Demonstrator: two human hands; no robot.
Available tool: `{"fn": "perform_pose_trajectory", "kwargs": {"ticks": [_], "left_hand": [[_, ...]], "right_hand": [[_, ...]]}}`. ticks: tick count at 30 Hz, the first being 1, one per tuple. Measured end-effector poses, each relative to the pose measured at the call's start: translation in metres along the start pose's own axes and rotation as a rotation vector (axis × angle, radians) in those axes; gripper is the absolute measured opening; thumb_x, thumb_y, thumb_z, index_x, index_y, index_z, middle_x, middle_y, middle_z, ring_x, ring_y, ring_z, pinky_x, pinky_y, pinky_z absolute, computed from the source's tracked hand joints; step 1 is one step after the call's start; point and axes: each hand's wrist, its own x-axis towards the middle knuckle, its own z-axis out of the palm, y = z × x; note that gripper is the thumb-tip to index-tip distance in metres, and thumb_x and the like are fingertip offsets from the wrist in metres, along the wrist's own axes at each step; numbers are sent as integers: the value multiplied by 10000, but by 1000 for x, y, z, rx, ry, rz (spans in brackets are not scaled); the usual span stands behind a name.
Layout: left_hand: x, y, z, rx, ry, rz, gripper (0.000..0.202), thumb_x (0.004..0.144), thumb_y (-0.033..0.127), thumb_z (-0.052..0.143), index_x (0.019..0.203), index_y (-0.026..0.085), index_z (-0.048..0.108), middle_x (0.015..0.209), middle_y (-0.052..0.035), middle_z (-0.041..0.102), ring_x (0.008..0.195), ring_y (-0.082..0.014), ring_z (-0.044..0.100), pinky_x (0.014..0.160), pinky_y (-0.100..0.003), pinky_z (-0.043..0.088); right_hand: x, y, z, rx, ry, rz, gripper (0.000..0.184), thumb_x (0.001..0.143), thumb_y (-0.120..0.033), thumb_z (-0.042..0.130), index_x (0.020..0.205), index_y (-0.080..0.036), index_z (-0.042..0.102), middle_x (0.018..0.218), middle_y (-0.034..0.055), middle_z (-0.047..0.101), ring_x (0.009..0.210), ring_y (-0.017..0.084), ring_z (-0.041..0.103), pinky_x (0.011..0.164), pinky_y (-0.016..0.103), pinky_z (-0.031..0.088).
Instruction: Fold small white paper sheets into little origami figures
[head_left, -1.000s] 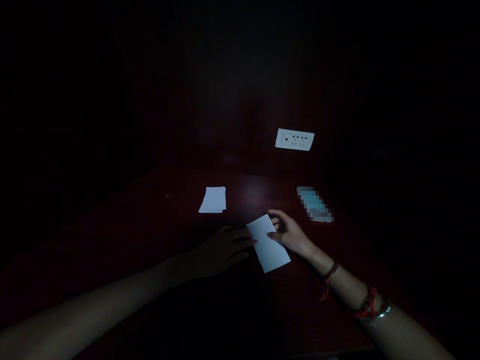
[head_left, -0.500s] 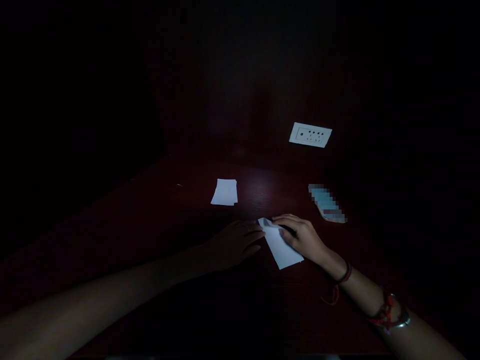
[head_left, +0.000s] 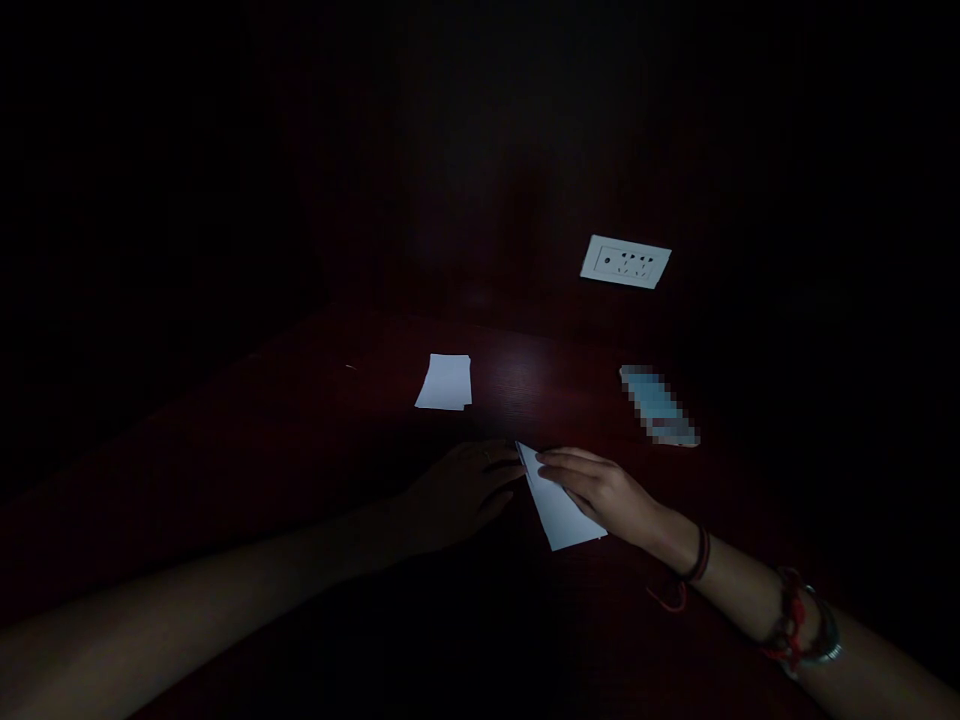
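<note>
A white sheet of paper [head_left: 559,515] lies folded on the dark red table [head_left: 300,450] in dim light. My right hand [head_left: 600,490] rests flat on top of it, fingers stretched out and pressing along its upper edge. My left hand [head_left: 461,490] lies flat on the table just left of the paper, fingertips touching its left edge. Red cords and a metal bangle sit on my right wrist.
A small stack of white paper [head_left: 446,382] lies farther back on the table. A blurred bluish phone-like object [head_left: 660,405] sits at the right. A white wall socket [head_left: 625,262] is on the dark wall behind.
The paper's right part has been folded over, so it looks narrower. My right hand moved from the paper's far corner onto its top. The left hand stayed at the left edge.
</note>
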Motion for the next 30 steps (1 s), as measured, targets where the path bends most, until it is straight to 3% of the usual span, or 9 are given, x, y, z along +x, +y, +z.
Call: {"fn": "perform_pose_trajectory", "kwargs": {"ticks": [10,24,30], "left_hand": [[0,4,-4,2,13,-33,319,841,199,415,1157,186,455,1230,-57,436,1130,-184,400,940,-364,367],[-2,5,0,10,20,-93,305,845,230,411,1141,175,458,1236,-68,423,1132,-189,398,941,-367,362],[0,6,-3,24,-44,-74,397,861,247,383,1248,166,338,1338,-57,316,1230,-175,267,991,-361,293]], "right_hand": [[-1,-1,0,-177,-40,-95,291,866,-134,371,1106,-113,535,1141,91,552,1120,178,447,935,314,440],[-2,0,-1,-173,-52,-110,281,861,-138,393,1096,-113,545,1113,83,571,1121,179,448,935,304,443],[-1,-2,-1,-215,-60,-130,279,864,-140,385,1087,-117,551,1105,88,576,1114,179,455,922,315,453]]}}
